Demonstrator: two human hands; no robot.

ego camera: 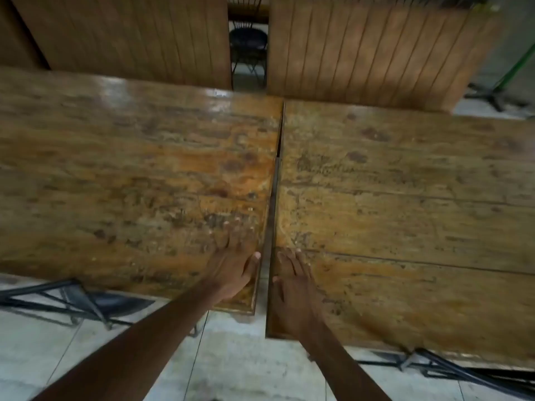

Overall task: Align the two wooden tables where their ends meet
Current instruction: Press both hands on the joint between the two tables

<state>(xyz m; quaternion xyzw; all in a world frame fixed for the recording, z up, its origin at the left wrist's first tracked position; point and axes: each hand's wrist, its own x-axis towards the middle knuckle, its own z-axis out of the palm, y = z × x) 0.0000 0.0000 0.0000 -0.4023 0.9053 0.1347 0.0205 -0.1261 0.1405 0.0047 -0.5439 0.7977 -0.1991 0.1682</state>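
Observation:
Two worn wooden tables stand end to end, the left table (130, 175) and the right table (405, 198). A narrow dark gap (273, 215) runs between their ends, widest at the near side. The right table's near edge sticks out closer to me than the left table's. My left hand (234, 264) lies flat on the left table's near right corner, fingers spread. My right hand (295, 287) lies flat on the right table's near left corner, beside the gap. Neither hand holds anything.
Behind the tables stand two wood-panelled partitions (370, 50) with a black chair (248, 44) in the gap between them. Black metal chair frames (72, 302) sit under the tables' near edges. The floor (231, 357) is pale tile. A green pole (518, 65) leans at far right.

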